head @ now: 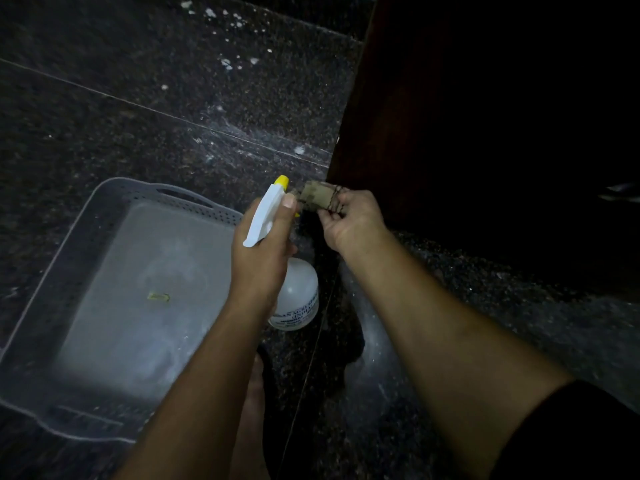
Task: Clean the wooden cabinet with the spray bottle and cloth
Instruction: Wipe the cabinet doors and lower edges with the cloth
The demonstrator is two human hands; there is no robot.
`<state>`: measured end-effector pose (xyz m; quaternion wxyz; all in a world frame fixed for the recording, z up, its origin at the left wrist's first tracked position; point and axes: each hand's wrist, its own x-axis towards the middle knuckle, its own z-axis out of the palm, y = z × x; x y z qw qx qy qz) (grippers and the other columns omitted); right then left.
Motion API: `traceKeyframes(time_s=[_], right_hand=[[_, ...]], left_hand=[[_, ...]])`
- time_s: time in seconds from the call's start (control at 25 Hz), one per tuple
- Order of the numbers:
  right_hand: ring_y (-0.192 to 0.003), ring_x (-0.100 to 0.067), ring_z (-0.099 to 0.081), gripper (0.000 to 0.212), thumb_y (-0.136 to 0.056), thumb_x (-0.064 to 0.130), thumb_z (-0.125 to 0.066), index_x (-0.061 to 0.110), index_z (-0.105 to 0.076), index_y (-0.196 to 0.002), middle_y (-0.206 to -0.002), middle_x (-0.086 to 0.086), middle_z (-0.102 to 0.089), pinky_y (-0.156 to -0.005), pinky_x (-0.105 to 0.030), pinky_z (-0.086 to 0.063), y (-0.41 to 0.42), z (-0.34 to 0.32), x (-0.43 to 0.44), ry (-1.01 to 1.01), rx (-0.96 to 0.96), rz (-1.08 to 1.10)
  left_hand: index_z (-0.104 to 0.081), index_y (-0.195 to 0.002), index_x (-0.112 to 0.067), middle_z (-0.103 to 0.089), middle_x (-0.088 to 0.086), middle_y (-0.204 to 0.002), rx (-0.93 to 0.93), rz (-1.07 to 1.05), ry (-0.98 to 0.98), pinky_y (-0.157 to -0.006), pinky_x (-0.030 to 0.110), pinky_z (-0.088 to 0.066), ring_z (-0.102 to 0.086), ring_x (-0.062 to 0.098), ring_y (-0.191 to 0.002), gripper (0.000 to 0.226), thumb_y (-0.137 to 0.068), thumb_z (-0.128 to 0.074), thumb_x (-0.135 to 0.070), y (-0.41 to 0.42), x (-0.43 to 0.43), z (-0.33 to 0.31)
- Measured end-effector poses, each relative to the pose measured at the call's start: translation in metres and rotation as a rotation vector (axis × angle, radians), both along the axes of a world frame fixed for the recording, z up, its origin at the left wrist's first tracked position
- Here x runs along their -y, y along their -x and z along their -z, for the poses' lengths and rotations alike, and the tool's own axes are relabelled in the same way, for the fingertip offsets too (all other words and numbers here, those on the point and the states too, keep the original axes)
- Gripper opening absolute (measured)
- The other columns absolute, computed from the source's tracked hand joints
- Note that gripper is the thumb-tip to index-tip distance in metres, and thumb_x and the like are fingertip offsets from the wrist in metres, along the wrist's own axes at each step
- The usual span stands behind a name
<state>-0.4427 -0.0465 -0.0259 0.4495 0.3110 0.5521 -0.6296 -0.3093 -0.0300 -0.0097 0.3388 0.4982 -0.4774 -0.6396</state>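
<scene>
My left hand (pixel 261 252) grips a white spray bottle (pixel 298 294) by its neck, with the thumb up on the white trigger head. The yellow nozzle (pixel 281 181) points at a small folded tan cloth (pixel 317 199). That cloth is pinched in my right hand (pixel 351 221), right in front of the nozzle. The dark wooden cabinet (pixel 485 116) rises at the right; the cloth sits close to its left edge. Most of the cabinet is lost in shadow.
A grey perforated plastic tray (pixel 114 209) lies on the dark speckled stone floor (pixel 138 81) at the lower left, with a small yellowish scrap (pixel 158 296) inside. White specks dot the floor farther away. A bare foot (pixel 254 393) shows below the bottle.
</scene>
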Motion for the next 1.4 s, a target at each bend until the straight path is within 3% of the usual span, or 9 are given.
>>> traceKeyframes(time_s=[0.08,0.24,0.44,0.6,0.72,0.84,0.96,1.2,1.4], right_hand=[[-0.12,-0.029,-0.062,0.032,-0.104,-0.002,-0.039,0.005,-0.058,-0.079,-0.087,-0.01,-0.057,-0.106,-0.04,-0.046,-0.002,0.001,0.001,-0.008,0.022,0.008],[-0.087,-0.019,-0.062,0.028,-0.103,-0.003,-0.046,0.011,-0.059,-0.082,-0.088,-0.005,-0.061,-0.105,-0.04,-0.049,0.006,-0.005,-0.009,0.072,0.04,0.122],[-0.115,-0.03,-0.063,0.037,-0.105,-0.002,-0.032,0.007,-0.055,-0.077,-0.082,-0.009,-0.059,-0.117,-0.046,-0.039,-0.004,-0.011,0.002,0.062,0.072,0.031],[-0.076,-0.019,-0.062,0.033,-0.103,-0.007,-0.041,0.007,-0.058,-0.078,-0.07,-0.006,-0.066,-0.104,-0.039,-0.05,0.004,-0.042,-0.008,0.203,0.084,0.11],[-0.078,-0.019,-0.064,0.03,-0.102,-0.006,-0.045,0.008,-0.062,-0.081,-0.076,-0.005,-0.068,-0.09,-0.038,-0.051,0.011,-0.067,-0.02,0.269,0.039,0.102],[-0.076,-0.018,-0.065,0.03,-0.101,-0.008,-0.045,0.007,-0.062,-0.081,-0.071,-0.005,-0.069,-0.095,-0.037,-0.054,0.007,-0.063,-0.018,0.286,0.06,0.144],[-0.071,-0.019,-0.06,0.029,-0.102,-0.009,-0.045,0.004,-0.058,-0.079,-0.072,-0.008,-0.064,-0.105,-0.041,-0.052,0.003,-0.046,-0.009,0.163,0.11,0.178],[-0.088,-0.02,-0.065,0.025,-0.1,-0.007,-0.048,0.007,-0.063,-0.086,-0.084,-0.006,-0.066,-0.091,-0.036,-0.054,0.011,-0.094,-0.019,0.349,0.051,0.114],[-0.075,-0.019,-0.061,0.029,-0.1,-0.011,-0.045,0.003,-0.059,-0.079,-0.08,-0.007,-0.062,-0.101,-0.039,-0.053,0.004,-0.094,-0.01,0.269,0.082,0.129]], left_hand=[[-0.07,-0.094,-0.056,-0.062,0.01,-0.092,0.009,0.003,0.015,-0.061,0.027,-0.05,-0.051,0.015,-0.069,0.022,-0.102,-0.064,-0.036,0.001,0.001,0.001],[-0.068,-0.103,-0.056,-0.07,0.013,-0.109,0.013,-0.002,0.014,-0.063,0.025,-0.051,-0.056,0.015,-0.076,0.017,-0.101,-0.064,-0.039,0.002,-0.001,0.006],[-0.07,-0.1,-0.049,-0.064,0.02,-0.097,-0.005,-0.014,0.002,-0.06,0.025,-0.05,-0.053,0.018,-0.074,0.015,-0.102,-0.064,-0.035,0.003,-0.002,0.006],[-0.07,-0.101,-0.051,-0.066,0.016,-0.097,-0.005,-0.024,0.016,-0.061,0.027,-0.051,-0.055,0.016,-0.073,0.015,-0.101,-0.064,-0.037,0.003,0.001,0.004],[-0.069,-0.096,-0.044,-0.061,0.01,-0.092,-0.003,-0.059,0.014,-0.057,0.025,-0.048,-0.051,0.016,-0.069,0.014,-0.102,-0.064,-0.032,0.005,-0.003,0.0],[-0.067,-0.088,-0.046,-0.057,0.012,-0.091,-0.004,-0.044,0.027,-0.057,0.024,-0.048,-0.05,0.021,-0.071,0.021,-0.102,-0.064,-0.032,0.006,-0.004,-0.002],[-0.068,-0.094,-0.048,-0.06,0.011,-0.094,0.021,-0.045,0.014,-0.059,0.022,-0.051,-0.054,0.018,-0.075,0.016,-0.102,-0.064,-0.035,0.008,-0.004,-0.001],[-0.072,-0.092,-0.052,-0.063,0.009,-0.095,0.026,-0.057,0.018,-0.059,0.024,-0.049,-0.053,0.016,-0.071,0.019,-0.101,-0.064,-0.038,0.008,-0.003,0.001],[-0.069,-0.099,-0.042,-0.061,0.014,-0.092,0.034,-0.062,0.021,-0.06,0.024,-0.049,-0.054,0.018,-0.073,0.009,-0.102,-0.064,-0.035,0.009,-0.004,-0.003]])
